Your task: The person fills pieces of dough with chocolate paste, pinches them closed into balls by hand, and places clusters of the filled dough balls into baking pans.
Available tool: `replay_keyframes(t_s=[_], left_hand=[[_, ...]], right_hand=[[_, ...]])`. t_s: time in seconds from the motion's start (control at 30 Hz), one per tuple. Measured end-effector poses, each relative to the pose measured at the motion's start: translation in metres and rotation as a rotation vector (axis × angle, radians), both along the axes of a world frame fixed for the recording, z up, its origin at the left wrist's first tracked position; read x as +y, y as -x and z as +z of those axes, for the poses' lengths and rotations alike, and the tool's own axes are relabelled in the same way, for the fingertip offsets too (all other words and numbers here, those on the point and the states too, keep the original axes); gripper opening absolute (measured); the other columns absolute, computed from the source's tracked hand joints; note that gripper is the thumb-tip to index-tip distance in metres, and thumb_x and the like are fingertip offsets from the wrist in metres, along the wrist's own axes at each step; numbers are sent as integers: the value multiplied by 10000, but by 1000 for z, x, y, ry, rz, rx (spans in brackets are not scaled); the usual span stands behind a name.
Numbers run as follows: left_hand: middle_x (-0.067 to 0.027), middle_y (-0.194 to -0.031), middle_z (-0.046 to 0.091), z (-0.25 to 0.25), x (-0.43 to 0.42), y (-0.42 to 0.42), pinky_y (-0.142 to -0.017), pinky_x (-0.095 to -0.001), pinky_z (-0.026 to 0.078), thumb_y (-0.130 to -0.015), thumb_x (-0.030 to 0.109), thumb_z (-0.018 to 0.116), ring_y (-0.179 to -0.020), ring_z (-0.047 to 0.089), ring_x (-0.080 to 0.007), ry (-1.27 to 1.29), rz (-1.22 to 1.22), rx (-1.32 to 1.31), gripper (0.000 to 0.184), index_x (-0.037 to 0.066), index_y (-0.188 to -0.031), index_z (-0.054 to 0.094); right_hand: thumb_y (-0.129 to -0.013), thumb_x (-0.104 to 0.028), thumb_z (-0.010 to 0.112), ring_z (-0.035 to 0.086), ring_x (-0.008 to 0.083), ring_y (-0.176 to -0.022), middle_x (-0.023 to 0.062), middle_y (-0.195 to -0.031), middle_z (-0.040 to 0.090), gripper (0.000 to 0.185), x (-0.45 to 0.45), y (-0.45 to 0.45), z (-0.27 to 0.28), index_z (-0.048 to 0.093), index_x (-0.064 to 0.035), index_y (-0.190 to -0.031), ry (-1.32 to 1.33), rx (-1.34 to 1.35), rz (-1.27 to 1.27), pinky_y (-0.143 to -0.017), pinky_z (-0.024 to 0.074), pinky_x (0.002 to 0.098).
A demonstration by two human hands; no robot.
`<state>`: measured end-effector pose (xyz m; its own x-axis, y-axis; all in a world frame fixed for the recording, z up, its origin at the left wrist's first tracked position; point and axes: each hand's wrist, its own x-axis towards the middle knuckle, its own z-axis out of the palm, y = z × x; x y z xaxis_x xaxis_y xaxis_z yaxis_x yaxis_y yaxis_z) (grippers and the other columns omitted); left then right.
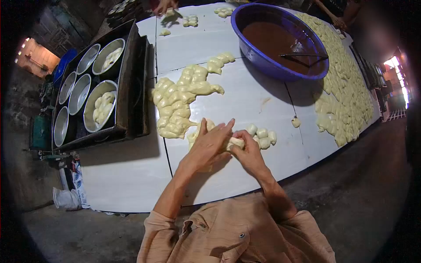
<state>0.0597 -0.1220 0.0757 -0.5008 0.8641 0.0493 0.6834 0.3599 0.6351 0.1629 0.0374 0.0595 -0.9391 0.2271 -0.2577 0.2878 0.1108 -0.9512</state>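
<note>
My left hand [211,142] is over the near middle of the table, fingers stretched and spread, touching pale dough. Close beside it, my right hand [249,152] has its thumb and fingers closed on a piece of dough [237,142] lying between both hands. Part of that piece is hidden by the fingers. Several round dough balls [264,138] sit clustered just beyond my right hand. To the left spreads a larger patch of joined, glossy dough balls [175,103], its near end close to my left hand.
Round metal pans [80,94], two holding dough, stand in a dark tray [127,87] at left. A purple basin [250,55] of brown liquid sits at back right. Many dough pieces [344,87] cover the white table's [127,188] right side. Other people's hands [165,6] show at the far edge.
</note>
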Motion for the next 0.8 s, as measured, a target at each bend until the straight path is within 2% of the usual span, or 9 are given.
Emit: replay_keyframes(t_s=[0.13,0.23,0.27,0.37,0.4,0.43,0.6,0.7,0.8], left_hand=[[-82,-965,657,-11,-2,-1,-1166,-642,203,-807,238,795,-977,645,-297,-26,78,-53,991,85,-1587,202],[-86,-970,649,-19,-6,1,-1153,-645,223,-809,232,789,-972,645,-299,-69,80,15,1018,92,-1596,159],[-64,-935,654,-17,-5,-3,-1141,-640,251,-800,215,785,-940,648,-281,-145,137,4,838,84,-1519,375],[-40,-885,652,-22,-1,-3,-1134,-623,277,-796,201,776,-918,648,-247,-38,91,153,514,95,-1276,626],[-26,-849,649,-12,4,-6,-1134,-606,294,-799,197,762,-912,649,-218,-5,136,154,225,109,-1001,716],[-26,-878,656,-13,4,-7,-1145,-612,284,-794,181,752,-929,654,-224,-14,137,160,230,117,-1012,714],[-2,-1000,689,-21,6,-12,-1164,-638,262,-772,123,728,-1054,649,-209,-19,119,177,226,136,-998,721],[20,-1095,686,-17,6,-17,-1150,-636,267,-786,106,718,-1158,609,-200,-37,114,175,258,145,-1041,703],[-22,-1175,648,-22,9,-25,-1137,-620,277,-836,110,690,-1251,565,-256,-47,147,216,238,119,-1072,660]], right_hand=[[-899,-99,666,566,104,-927,42,-1104,590,358,4,2,12,542,-23,-1227,50,-4,53,-777,484,241],[-899,-105,710,596,97,-908,48,-1061,627,323,3,2,5,591,-4,-1181,22,12,39,-769,502,229],[-897,-88,707,599,93,-887,47,-1041,635,298,4,1,-3,607,-1,-1163,-42,22,27,-754,504,229],[-889,-78,707,628,130,-828,62,-947,675,227,6,2,-8,657,1,-1096,-173,93,-4,-725,515,265],[-888,-111,711,658,186,-844,95,-956,696,242,7,2,-6,659,-2,-1098,-155,51,1,-751,527,302],[-887,-143,716,688,241,-860,128,-965,717,260,9,2,-4,660,-6,-1100,-137,8,7,-777,539,339],[-868,-129,731,625,120,-764,67,-849,699,213,15,-3,3,689,-11,-1041,-100,-8,33,-700,511,288],[-839,-112,740,589,95,-719,37,-805,679,175,26,-4,11,690,-14,-975,265,-186,7,-652,483,265],[-807,-69,727,592,102,-713,42,-790,658,145,37,-10,23,677,-21,-934,543,-62,-47,-644,484,255]])
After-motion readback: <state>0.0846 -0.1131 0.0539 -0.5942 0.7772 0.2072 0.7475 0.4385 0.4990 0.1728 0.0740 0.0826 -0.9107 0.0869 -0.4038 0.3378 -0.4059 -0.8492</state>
